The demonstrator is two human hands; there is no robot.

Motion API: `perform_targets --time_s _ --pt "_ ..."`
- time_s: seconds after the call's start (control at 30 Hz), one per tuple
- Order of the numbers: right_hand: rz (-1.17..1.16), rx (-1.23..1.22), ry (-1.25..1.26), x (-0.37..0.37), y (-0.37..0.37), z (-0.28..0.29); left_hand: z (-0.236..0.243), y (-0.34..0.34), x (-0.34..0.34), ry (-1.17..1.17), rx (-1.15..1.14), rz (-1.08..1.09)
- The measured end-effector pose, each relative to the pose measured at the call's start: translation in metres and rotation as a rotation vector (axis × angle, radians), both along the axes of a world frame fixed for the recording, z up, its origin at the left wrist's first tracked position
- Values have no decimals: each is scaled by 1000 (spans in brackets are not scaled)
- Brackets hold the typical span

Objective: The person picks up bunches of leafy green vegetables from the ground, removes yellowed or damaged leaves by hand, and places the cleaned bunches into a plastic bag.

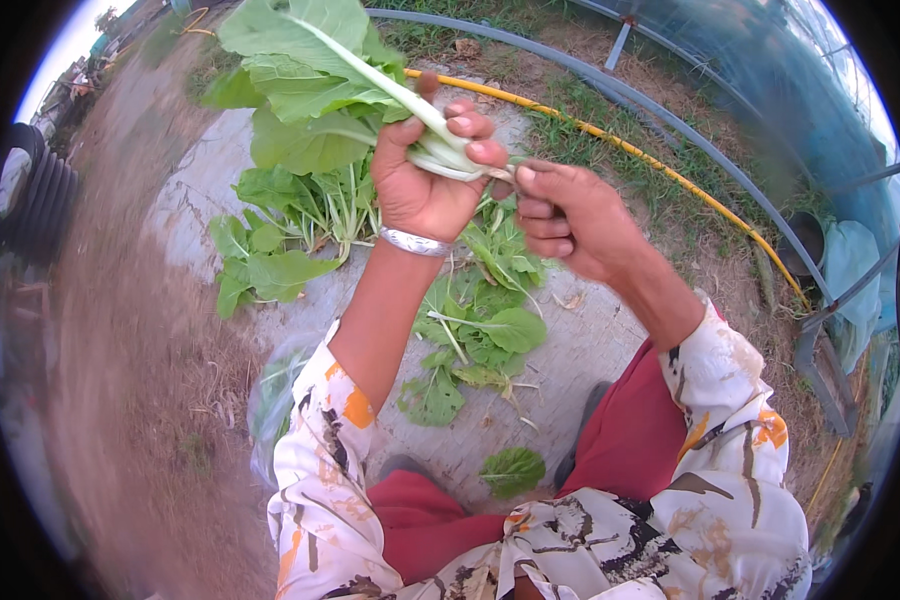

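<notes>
My left hand [425,180] grips a leafy green plant [310,70] by its pale stalks, leaves pointing up and left. A silver bangle [415,242] sits on that wrist. My right hand [570,215] is closed at the stalk base [470,160], fingers pinching its root end; what they pinch is too small to make out. Below the hands, a heap of the same greens [300,220] lies on a concrete slab [590,340], with loose trimmed leaves [480,330] scattered toward my knees.
A yellow hose [630,150] and a grey pipe [670,120] curve across the grass at the back right. Blue netting [770,70] stands beyond. A tyre [30,190] is at the left edge. One single leaf [510,468] lies between my red-trousered legs.
</notes>
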State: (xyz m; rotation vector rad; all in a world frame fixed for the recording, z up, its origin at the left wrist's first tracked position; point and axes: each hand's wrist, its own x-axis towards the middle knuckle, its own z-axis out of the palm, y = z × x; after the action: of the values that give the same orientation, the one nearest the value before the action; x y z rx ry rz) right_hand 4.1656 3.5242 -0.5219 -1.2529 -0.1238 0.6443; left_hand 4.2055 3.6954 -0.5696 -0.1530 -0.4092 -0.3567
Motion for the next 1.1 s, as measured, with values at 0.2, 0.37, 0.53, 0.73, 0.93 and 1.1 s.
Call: perform_targets --time_s 0.2,0.37,0.53,0.73,0.93,1.1 --pt "-337 -785 -1146 -10 -11 -9 1 5 4 343 237 246" --pt "-367 -965 -1430 -1 5 -24 10 -8 1 530 255 250" --pt "-104 -840 -1113 0 5 -23 9 -7 -1 363 333 188" --pt "17 -575 -669 -32 13 -33 0 -2 -10 256 385 42" --pt "279 -704 -1337 -73 -4 -88 -11 31 9 568 288 151" --pt "534 -841 -1159 -77 -13 -105 8 66 31 480 584 548"
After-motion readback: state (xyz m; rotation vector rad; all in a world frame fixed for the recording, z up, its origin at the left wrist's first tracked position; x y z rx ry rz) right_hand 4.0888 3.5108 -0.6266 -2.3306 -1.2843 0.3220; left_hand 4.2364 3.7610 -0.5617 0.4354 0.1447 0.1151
